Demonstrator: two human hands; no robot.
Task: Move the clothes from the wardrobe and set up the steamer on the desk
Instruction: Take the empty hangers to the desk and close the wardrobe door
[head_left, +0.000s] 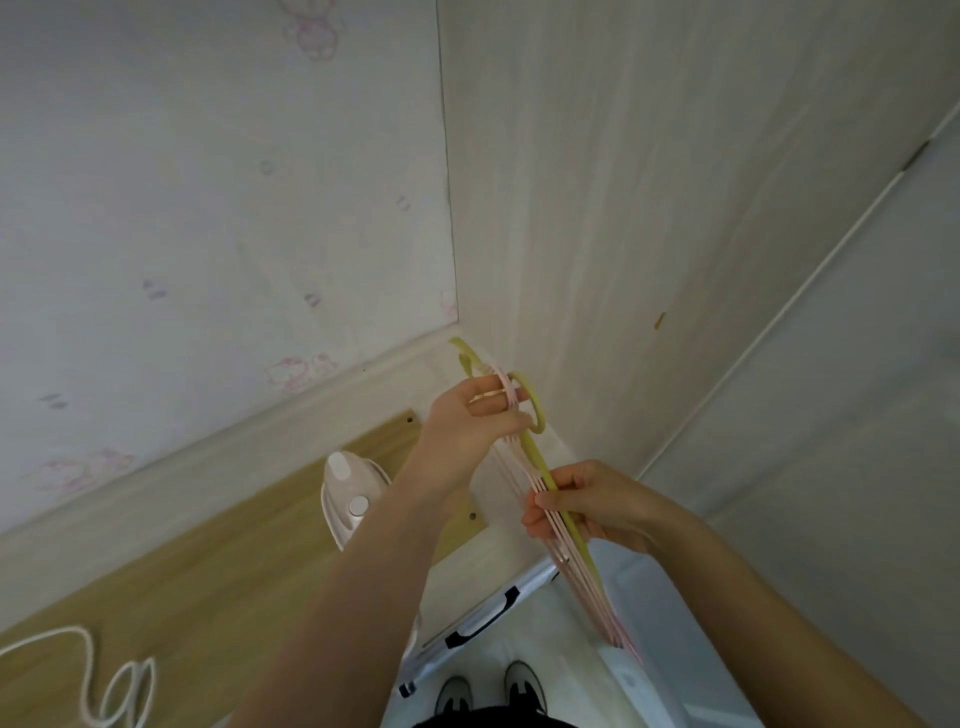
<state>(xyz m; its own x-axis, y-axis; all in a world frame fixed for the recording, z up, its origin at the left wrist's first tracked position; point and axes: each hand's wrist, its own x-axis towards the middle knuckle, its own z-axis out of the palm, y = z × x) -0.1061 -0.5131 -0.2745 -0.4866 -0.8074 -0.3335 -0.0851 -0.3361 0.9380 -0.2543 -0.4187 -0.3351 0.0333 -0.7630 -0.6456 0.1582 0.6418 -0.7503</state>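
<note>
I hold a bundle of empty hangers (540, 467), several thin pink ones and one yellow-green one, edge-on in front of me. My left hand (467, 421) grips the hooks at the top of the bundle. My right hand (587, 506) pinches the bars lower down. No clothes hang on them. A white steamer (348, 499) lies on the wooden desk (171, 582) just left of my left forearm, and its white cord (88, 675) loops at the lower left.
A pale wallpapered wall rises behind the desk, and a whitish wardrobe side panel (649, 234) stands to the right. Below my hands are a clear plastic storage box (483, 618) with a black-and-white latch and my feet on the floor.
</note>
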